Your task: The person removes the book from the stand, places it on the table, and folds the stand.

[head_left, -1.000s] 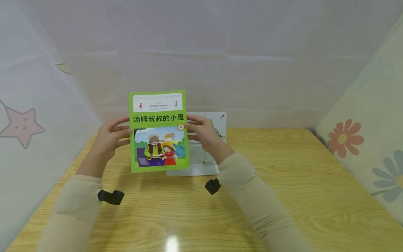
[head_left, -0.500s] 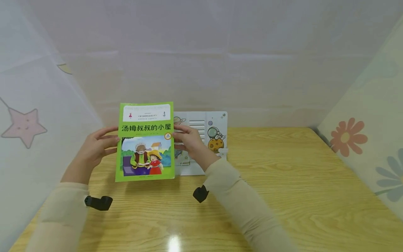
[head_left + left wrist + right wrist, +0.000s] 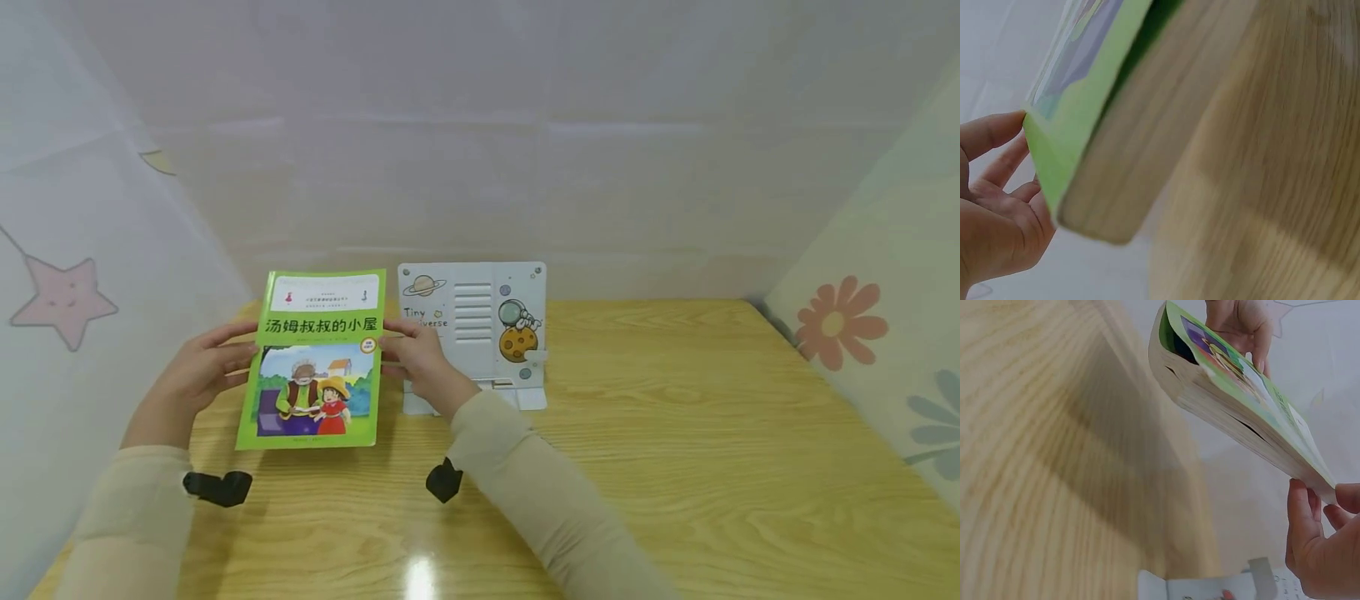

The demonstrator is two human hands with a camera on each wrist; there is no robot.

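Note:
A green paperback book (image 3: 318, 392) with Chinese lettering and a picture of two cartoon figures is held tilted, cover up, over the left part of the table. My left hand (image 3: 187, 375) grips its left edge, thumb on the cover side and fingers underneath. On the opposite edge my right hand (image 3: 420, 362) pinches the book between thumb and fingers. In the right wrist view, the thick page block (image 3: 1229, 419) bows slightly and the book's shadow falls on the wood. Just right of the book stands a white bookstand (image 3: 474, 312) printed with planets and an astronaut.
The wooden table (image 3: 675, 450) stretches to the right and toward the front. Pale cloth walls enclose the back and sides, with a pink star (image 3: 63, 300) at left and flowers (image 3: 840, 321) at right. Each wrist carries a small black camera (image 3: 217, 487).
Both hands have carried the book left, down and toward the front, away from the bookstand. The book tilts back more, and the stand is now almost wholly uncovered.

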